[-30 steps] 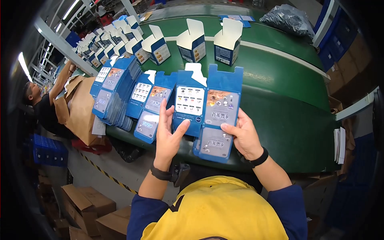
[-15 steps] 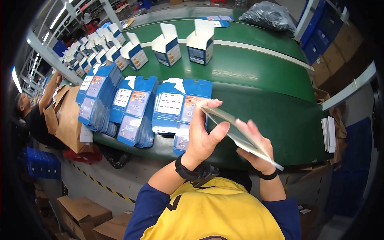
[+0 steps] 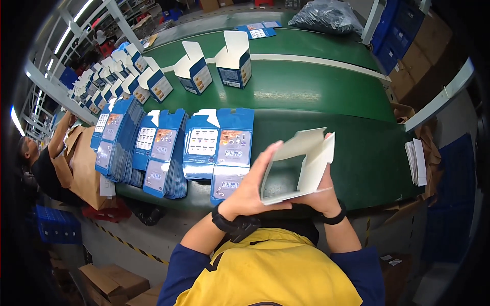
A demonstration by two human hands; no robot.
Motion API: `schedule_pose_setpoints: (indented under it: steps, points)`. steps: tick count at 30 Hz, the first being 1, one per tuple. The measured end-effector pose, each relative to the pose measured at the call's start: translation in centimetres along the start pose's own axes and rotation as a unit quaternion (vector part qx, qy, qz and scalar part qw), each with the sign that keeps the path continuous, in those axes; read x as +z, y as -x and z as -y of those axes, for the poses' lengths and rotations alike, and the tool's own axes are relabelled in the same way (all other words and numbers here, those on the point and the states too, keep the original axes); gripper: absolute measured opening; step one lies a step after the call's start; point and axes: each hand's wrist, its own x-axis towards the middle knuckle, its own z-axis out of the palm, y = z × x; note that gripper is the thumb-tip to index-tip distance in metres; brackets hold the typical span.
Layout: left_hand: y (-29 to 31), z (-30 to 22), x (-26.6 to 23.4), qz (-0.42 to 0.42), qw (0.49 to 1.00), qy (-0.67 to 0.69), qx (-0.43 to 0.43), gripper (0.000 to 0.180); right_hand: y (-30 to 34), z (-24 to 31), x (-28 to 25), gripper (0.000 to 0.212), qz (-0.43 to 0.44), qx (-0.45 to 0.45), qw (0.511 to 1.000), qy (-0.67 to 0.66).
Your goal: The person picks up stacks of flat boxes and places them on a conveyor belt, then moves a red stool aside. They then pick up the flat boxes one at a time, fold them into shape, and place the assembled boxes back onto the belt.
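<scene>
Between my two hands is a small carton point(image 3: 318, 166), spread into a square tube with its pale inner walls showing and both ends open. My left hand point(image 3: 250, 193) grips its left side, fingers along the outer wall and thumb beneath. On the other side my right hand point(image 3: 325, 199) holds the carton, its fingers partly hidden behind the wall. Left of my hands lie three stacks of flat blue cartons: a nearest stack point(image 3: 201, 168), a middle stack point(image 3: 155, 173) and a far-left stack point(image 3: 105, 155).
Several erected boxes point(image 3: 235, 69) with raised white lids stand in rows on the green belt point(image 3: 301, 86). White sheets point(image 3: 416, 162) stand at the table's right end. A black plastic bag point(image 3: 326, 18) lies at the back. At left, another person point(image 3: 43, 158) works beside a brown paper bag point(image 3: 84, 163).
The carton has gone from nearly flat to an open square tube. Both hands now grip its sides, and the view has shifted slightly.
</scene>
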Motion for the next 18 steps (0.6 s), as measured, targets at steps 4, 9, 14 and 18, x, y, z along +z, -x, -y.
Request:
schedule_pose_setpoints:
  steps: [4,9,14,18]
  points:
    - [0.3,1.5,0.0,-0.087,0.988,-0.101,0.081,0.096,-0.3,3.0,-0.9,0.141,0.071,-0.039,0.988,-0.131]
    - [-1.0,1.6,-0.4,-0.116,0.961,-0.133,0.214,0.091,-1.1,3.9,-2.4,0.12,0.128,-0.067,0.981,-0.129]
    - [-0.5,1.3,1.0,-0.096,0.98,-0.089,0.149,0.084,-0.8,3.9,-1.3,0.096,-0.031,0.066,0.993,-0.088]
    - [-0.4,1.7,1.7,-0.09,0.968,-0.077,0.22,0.062,-1.3,3.7,0.2,0.094,-0.067,0.036,0.99,-0.116]
